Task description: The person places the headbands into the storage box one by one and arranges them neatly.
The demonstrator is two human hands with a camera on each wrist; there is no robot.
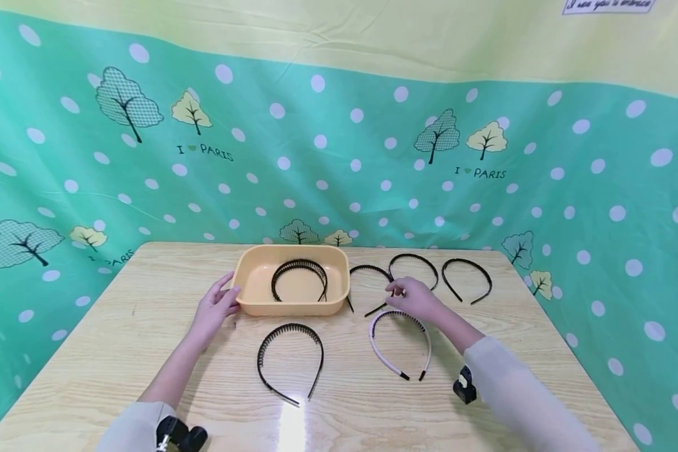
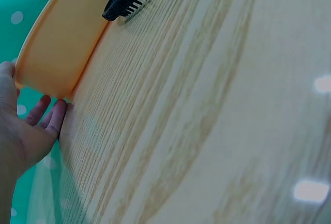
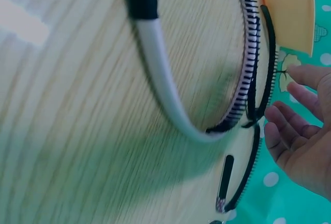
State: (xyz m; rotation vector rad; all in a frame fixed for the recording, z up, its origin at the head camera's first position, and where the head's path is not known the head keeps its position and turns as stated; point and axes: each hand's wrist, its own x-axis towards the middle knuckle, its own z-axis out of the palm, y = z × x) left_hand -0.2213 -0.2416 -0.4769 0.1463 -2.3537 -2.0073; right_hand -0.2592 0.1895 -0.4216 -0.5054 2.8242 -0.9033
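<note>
My left hand [image 1: 215, 307] touches the left end of a pale orange plastic basin [image 1: 294, 309], its fingers spread along the rim and end wall. Black toothed headbands [image 1: 299, 262] lie inside, overlapping one another. My right hand [image 1: 415, 298] hovers over the right part of the table, fingers loosely bent, with nothing seen between them. Its fingertips are close to a black headband [image 1: 367, 267] beside the basin, and in the right wrist view they stand apart from that headband [image 3: 271, 43]. Just in front of this hand lies a pale lilac headband [image 3: 160, 69] with black teeth and black tips.
Another black toothed headband [image 1: 290, 326] lies in front of the basin. Two more black ones, a middle headband [image 1: 412, 255] and a right-hand headband [image 1: 468, 260], lie toward the back right. A green dotted curtain [image 1: 316, 157] hangs behind the wooden table [image 1: 118, 351].
</note>
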